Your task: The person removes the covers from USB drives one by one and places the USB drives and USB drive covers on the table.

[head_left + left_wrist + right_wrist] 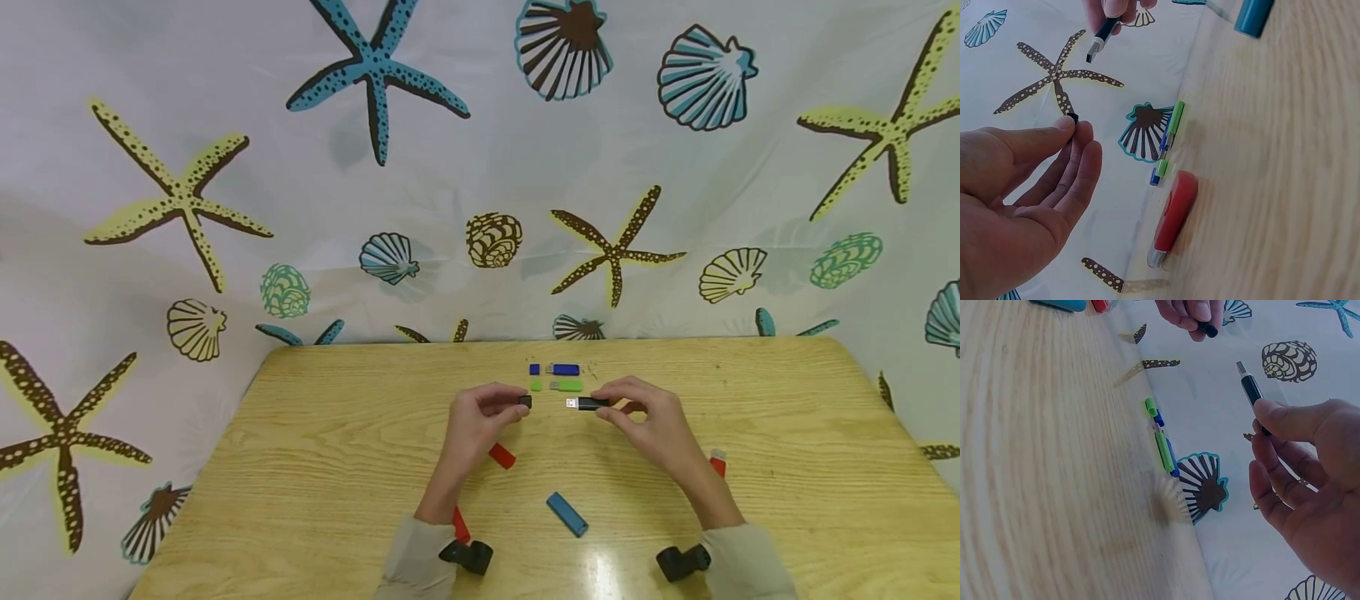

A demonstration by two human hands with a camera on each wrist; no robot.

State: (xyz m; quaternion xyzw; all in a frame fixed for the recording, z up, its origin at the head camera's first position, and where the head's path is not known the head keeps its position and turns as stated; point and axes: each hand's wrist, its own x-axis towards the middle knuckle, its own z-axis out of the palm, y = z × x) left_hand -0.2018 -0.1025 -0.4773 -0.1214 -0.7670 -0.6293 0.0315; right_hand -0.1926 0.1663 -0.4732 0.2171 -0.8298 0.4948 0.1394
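Note:
My right hand [641, 414] pinches a black USB flash drive [1251, 389], its bare metal plug pointing left. Between thumb and fingertips, my left hand [480, 418] holds the small black cap [526, 402]. A gap separates cap and plug. Just beyond the hands lie a green flash drive [570, 386] and a blue flash drive [566, 369], both with plugs exposed. To their left sit a green cap [536, 386] and a blue cap [534, 368], each in line with the drive of its colour.
A teal flash drive [567, 514] lies nearer me on the wooden table [337, 467]. Red flash drives lie about my arms: one by the left hand [502, 456], one partly under the left wrist [461, 527], one behind the right forearm [718, 462]. A patterned cloth [450, 183] hangs behind.

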